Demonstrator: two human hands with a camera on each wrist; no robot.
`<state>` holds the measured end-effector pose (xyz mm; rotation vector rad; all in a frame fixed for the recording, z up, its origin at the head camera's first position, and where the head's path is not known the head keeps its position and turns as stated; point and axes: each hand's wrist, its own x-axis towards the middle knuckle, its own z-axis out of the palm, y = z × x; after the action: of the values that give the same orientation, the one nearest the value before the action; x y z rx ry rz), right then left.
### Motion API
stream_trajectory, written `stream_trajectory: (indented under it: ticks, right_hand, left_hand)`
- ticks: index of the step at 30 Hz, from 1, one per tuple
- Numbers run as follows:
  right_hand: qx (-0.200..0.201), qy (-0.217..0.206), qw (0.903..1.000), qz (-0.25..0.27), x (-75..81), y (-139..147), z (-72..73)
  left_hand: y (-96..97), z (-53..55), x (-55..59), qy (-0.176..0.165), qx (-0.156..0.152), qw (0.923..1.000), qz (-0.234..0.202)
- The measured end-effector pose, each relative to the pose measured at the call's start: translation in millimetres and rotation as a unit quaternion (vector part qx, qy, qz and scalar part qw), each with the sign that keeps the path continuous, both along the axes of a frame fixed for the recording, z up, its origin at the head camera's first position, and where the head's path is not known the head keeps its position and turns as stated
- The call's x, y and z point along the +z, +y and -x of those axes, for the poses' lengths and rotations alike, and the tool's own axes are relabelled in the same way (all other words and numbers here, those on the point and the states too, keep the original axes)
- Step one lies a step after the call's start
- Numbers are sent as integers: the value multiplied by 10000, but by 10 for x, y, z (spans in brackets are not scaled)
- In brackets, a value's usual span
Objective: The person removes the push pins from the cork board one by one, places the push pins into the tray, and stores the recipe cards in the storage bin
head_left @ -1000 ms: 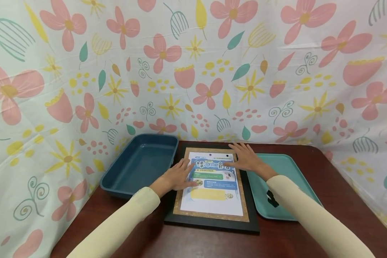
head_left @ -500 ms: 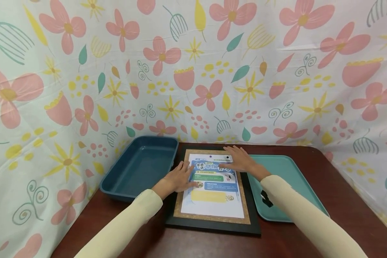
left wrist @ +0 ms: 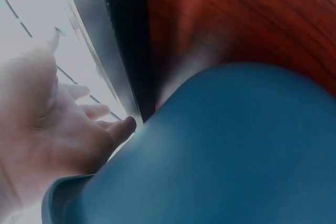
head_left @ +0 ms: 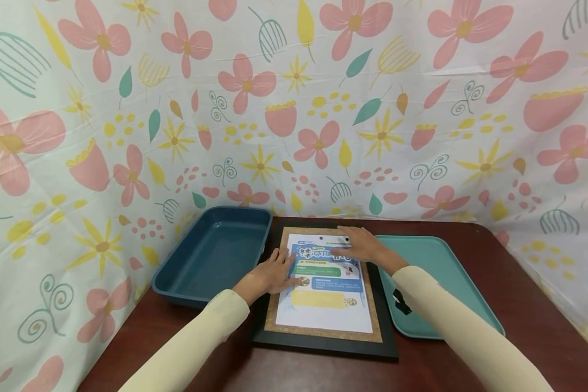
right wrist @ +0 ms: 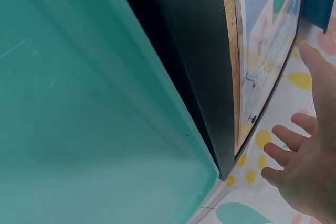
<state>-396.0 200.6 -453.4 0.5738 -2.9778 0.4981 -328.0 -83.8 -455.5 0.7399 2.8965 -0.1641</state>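
A printed poster (head_left: 323, 318) lies on a cork board (head_left: 270, 316) with a black frame (head_left: 323, 346). Two pins show along its top edge, a purple pin (head_left: 320, 238) and a dark pin (head_left: 347, 239). My left hand (head_left: 270, 274) is over the poster's left edge, fingers extended; whether it touches the paper I cannot tell. Over the upper right corner is my right hand (head_left: 363, 245), covering part of the title. The right wrist view shows that hand (right wrist: 310, 166) with fingers spread, holding nothing. In the left wrist view, the left hand (left wrist: 58, 124) also holds nothing.
A deep blue tray (head_left: 215, 256) stands left of the board, close to its frame. On the right is a shallow teal tray (head_left: 433, 267), partly behind the right sleeve. A flower-patterned cloth (head_left: 294, 130) hangs behind the dark wooden table (head_left: 206, 359).
My right hand has moved a little left over the poster's top corner. The left hand stays almost in place, and the poster and trays look the same.
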Motion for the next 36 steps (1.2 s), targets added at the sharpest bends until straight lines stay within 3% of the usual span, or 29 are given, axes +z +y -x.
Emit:
stream_trajectory:
  ticks: [13, 19, 28, 36]
  right_hand:
    - [271, 125, 9995, 89, -96, -56, 99]
    - [443, -12, 9989, 134, -115, -108, 122]
    - [188, -181, 9997, 9, -127, -153, 152]
    - [248, -161, 9995, -60, -153, -154, 216]
  left_hand:
    - [-11, 30, 2, -270, 23, 9996, -46]
    - [-9, 19, 22, -398, 143, 9990, -107]
    - [3, 13, 47, -438, 245, 9987, -87]
    - [-14, 19, 43, -545, 381, 9974, -260]
